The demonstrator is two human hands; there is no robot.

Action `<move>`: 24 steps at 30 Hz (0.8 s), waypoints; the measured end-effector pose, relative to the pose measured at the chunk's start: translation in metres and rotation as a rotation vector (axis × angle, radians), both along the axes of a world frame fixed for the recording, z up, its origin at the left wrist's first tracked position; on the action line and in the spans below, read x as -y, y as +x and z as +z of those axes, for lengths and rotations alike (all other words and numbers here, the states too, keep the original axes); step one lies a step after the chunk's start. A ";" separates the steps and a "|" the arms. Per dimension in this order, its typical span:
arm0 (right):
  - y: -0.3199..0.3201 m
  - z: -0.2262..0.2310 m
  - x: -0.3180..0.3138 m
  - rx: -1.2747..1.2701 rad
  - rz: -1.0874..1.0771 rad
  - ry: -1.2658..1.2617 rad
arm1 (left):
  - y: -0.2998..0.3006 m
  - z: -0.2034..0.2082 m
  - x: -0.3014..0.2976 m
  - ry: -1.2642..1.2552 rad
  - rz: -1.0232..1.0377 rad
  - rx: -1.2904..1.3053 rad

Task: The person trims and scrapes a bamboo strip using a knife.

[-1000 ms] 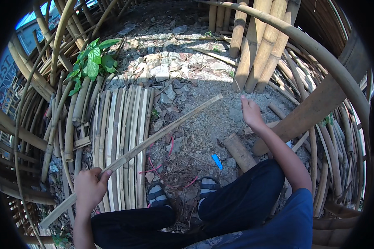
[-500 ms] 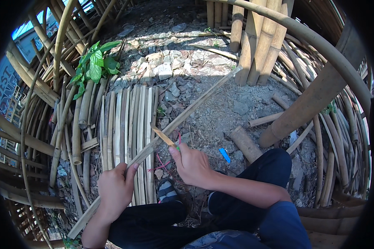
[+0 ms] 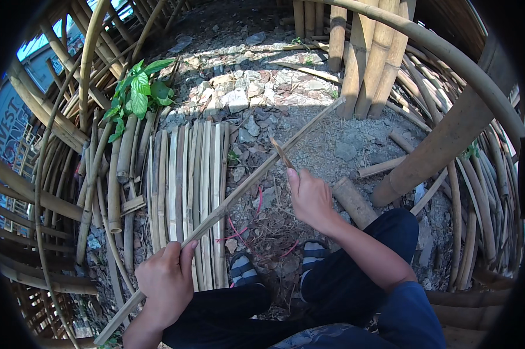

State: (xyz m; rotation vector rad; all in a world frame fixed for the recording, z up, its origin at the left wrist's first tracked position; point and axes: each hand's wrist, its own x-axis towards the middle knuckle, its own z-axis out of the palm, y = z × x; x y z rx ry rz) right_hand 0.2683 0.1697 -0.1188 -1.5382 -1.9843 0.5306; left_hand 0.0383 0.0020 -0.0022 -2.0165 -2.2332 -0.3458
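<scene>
Long bamboo strip (image 3: 239,195), narrow knife (image 3: 282,153) across it.
Pale and straight, the strip slants from lower left to upper right; the knife's brownish, pointed blade tilts up-left over its upper half (contact is unclear).

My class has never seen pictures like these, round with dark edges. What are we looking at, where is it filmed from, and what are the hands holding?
No machine here: a person works bare-handed. A fisheye camera worn on their head looks down, so straight edges bend near the rim. The left hand grips a long bamboo strip. The right hand holds a thin, blade-like tool across it; whether they touch is unclear. On the stony ground lies a row of bamboo slats, with a leafy plant beyond.
</scene>
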 end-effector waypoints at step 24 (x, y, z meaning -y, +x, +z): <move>-0.020 -0.008 0.023 -0.191 0.248 -0.006 | 0.002 -0.008 -0.008 0.164 -0.052 -0.031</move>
